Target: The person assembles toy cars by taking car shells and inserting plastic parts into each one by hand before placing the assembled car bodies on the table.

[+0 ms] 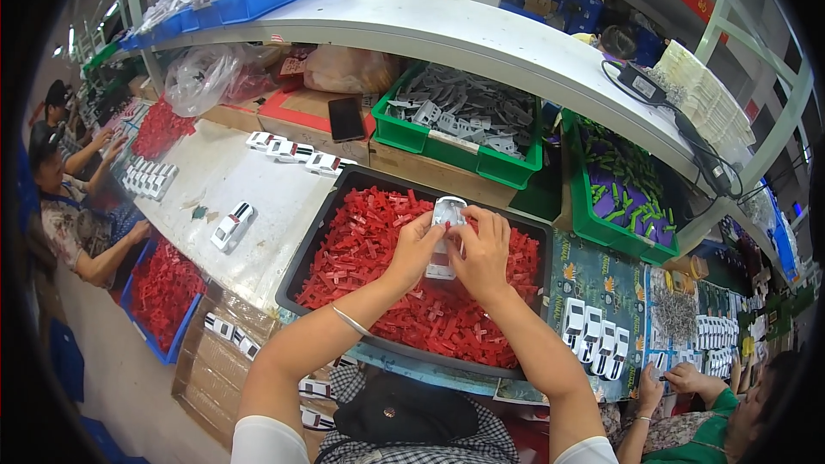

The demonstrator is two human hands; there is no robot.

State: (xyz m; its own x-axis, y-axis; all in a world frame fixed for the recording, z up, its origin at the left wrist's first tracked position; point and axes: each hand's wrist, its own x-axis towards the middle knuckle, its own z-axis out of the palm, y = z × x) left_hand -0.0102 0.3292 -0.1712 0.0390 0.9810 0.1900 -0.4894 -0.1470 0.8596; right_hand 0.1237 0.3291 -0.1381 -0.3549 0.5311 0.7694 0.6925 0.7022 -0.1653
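Observation:
Both my hands hold a white toy car body (449, 209) above a black tray (301, 271) heaped with small red plastic parts (361, 245). The fingers of my left hand (414, 247) close on the car's left side. From the right, my right hand (483, 251) grips the car, its thumb and fingertips pressed to the middle. A bit of red shows between my fingertips; whether it is a loose part or one fitted in the car, I cannot make out. My fingers cover the car's middle.
White toy cars stand in a row (593, 337) to the right; another car (232, 225) sits on the left tabletop. Behind the tray are a green bin (516, 174) of grey parts, a green bin (670, 249) of green parts and a phone (347, 119). Co-workers sit on both sides.

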